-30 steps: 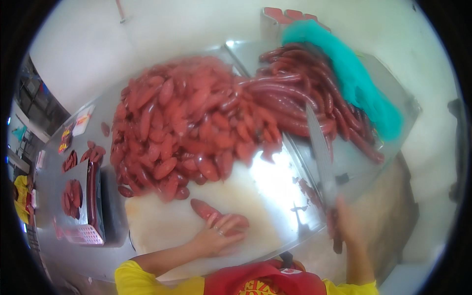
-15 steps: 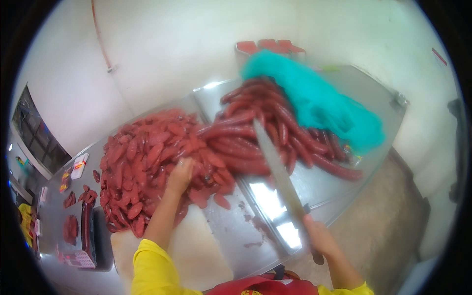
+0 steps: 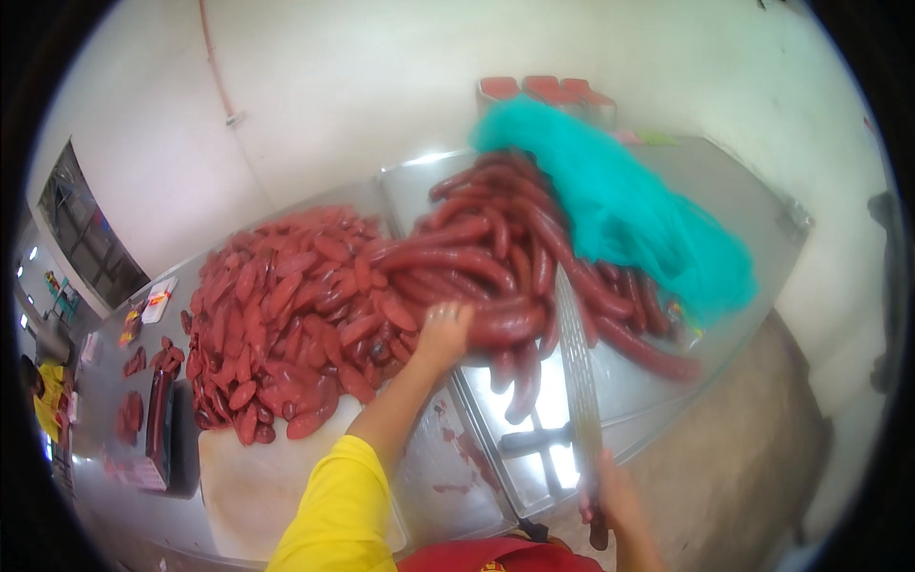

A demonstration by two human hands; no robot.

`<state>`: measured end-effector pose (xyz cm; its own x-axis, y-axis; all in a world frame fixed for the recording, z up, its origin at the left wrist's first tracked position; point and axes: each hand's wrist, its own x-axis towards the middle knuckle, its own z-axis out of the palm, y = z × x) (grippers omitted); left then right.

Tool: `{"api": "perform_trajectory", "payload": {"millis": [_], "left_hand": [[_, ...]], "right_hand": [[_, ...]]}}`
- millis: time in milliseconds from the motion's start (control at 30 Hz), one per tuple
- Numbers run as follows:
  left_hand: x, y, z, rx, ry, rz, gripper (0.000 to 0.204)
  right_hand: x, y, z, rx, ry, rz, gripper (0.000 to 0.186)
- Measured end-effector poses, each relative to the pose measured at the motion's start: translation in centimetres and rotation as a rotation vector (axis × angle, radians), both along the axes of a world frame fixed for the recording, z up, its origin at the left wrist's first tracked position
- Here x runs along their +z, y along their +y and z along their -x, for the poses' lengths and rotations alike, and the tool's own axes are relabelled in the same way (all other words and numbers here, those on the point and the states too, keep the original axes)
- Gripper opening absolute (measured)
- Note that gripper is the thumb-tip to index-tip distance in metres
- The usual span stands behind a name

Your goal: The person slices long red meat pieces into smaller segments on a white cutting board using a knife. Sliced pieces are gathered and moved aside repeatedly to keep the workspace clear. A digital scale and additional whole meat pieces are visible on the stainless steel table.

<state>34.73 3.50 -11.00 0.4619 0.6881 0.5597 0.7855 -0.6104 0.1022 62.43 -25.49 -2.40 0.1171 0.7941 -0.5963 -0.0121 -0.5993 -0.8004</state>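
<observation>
My left hand (image 3: 440,334) is closed around the near end of a thick dark-red sausage (image 3: 505,324) at the edge of a heap of whole sausages (image 3: 457,229). My right hand (image 3: 612,496) grips a long knife (image 3: 578,372), its blade pointing away from me, just right of that sausage. Left of the heap lies a large mound of slant-cut red sausage slices (image 3: 276,315), partly over the back of a pale cutting board (image 3: 257,486). A crumpled teal cloth or mesh (image 3: 639,219) lies along the sausages' right side.
Steel tables (image 3: 724,181) carry everything. A scale (image 3: 157,467) with small slice portions and flat packets (image 3: 160,299) stand at the left. Red chairs (image 3: 548,91) are by the wall behind. A person in yellow (image 3: 50,400) is at the far left.
My left hand has moved from the board, where it held a short piece, across the slices to a whole sausage. The knife has shifted, still in my right hand; the view has tilted up.
</observation>
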Motion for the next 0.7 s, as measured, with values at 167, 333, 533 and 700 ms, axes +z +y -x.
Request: {"api": "perform_trajectory", "payload": {"millis": [167,333,533,700], "left_hand": [[7.1,-2.3,0.9,-0.123,-0.370,-0.169,0.054],[16.2,-10.9,7.2,-0.069,-0.356,-0.025,0.050],[17.4,-25.1,19.0,0.094,-0.022,0.350,0.057],[11.4,-33.8,26.7,0.112,0.204,0.580,0.054]], "right_hand": [[-1.3,-1.4,0.6,-0.075,0.032,-0.110,0.072],[-0.9,-2.0,2.9,-0.132,0.083,-0.238,0.074],[1.3,-2.5,9.8,0.104,0.003,-0.132,0.070],[1.6,-3.6,17.1,0.490,-0.134,-0.001,0.061]]}}
